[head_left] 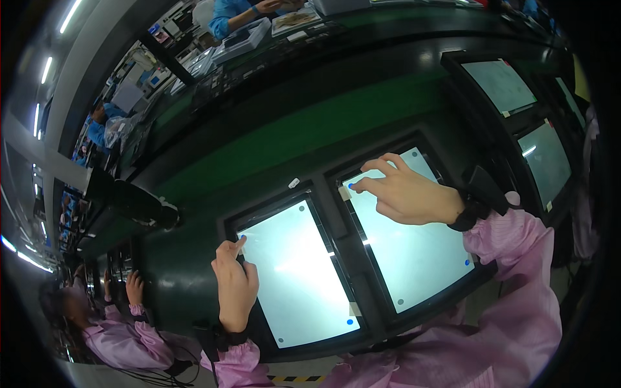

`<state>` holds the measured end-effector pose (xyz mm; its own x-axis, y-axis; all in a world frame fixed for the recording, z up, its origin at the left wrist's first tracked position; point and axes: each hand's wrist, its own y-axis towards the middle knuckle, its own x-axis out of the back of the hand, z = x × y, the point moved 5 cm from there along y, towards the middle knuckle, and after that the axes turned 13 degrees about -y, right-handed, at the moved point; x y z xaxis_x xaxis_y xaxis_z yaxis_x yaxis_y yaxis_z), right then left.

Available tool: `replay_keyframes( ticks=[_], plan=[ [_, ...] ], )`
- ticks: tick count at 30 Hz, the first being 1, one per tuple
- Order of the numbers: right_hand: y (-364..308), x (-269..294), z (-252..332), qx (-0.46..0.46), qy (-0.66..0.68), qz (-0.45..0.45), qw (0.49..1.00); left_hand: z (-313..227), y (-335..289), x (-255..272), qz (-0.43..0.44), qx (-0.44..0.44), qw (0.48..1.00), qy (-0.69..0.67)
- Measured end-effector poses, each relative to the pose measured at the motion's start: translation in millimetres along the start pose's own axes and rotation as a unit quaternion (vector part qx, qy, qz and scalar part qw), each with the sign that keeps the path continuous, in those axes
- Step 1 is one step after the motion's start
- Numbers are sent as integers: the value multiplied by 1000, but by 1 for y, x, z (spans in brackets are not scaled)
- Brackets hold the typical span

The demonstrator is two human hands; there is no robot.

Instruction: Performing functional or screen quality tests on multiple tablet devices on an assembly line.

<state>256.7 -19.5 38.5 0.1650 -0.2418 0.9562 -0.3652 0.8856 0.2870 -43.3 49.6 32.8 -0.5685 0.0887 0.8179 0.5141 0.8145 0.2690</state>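
Two lit white tablet-like screens lie side by side in a black tray [341, 249]. At the upper left corner of the left screen [294, 278], my left hand [234, 284] rests a fingertip on a blue dot, its other fingers curled loosely. Over the right screen [407, 252], my right hand [414, 195] is spread, with one fingertip at the blue dot [351, 186] in that screen's upper left corner. Neither hand holds anything. Other corners carry a blue dot [350, 321] or a grey dot [301, 209]. Black bands circle both my wrists.
More lit screens [544, 165] sit in black trays to the right. A small white piece [294, 183] lies behind the left screen on the green bench [259, 139]. A dark cylindrical object [139, 200] stands left. Co-workers [123, 330] sit at the left and across the bench.
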Motion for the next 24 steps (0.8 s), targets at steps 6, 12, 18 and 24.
replay_keyframes(
  ticks=[6, 12, 18, 24],
  plan=[
    [-35, 18, 12, -19, 5, 21, 1000, -37, -27, -4, 65, 3, 998, -9],
    [-93, 33, 23, -42, -24, 34, 998, -81, -68, -18, 142, 6, 990, -13],
    [-138, 51, 36, -85, 2, 82, 993, -109, -108, -28, 183, 32, 982, -28],
    [-170, 55, 41, -120, 6, 133, 984, -128, -129, -43, 189, -19, 980, -51]
  ],
)
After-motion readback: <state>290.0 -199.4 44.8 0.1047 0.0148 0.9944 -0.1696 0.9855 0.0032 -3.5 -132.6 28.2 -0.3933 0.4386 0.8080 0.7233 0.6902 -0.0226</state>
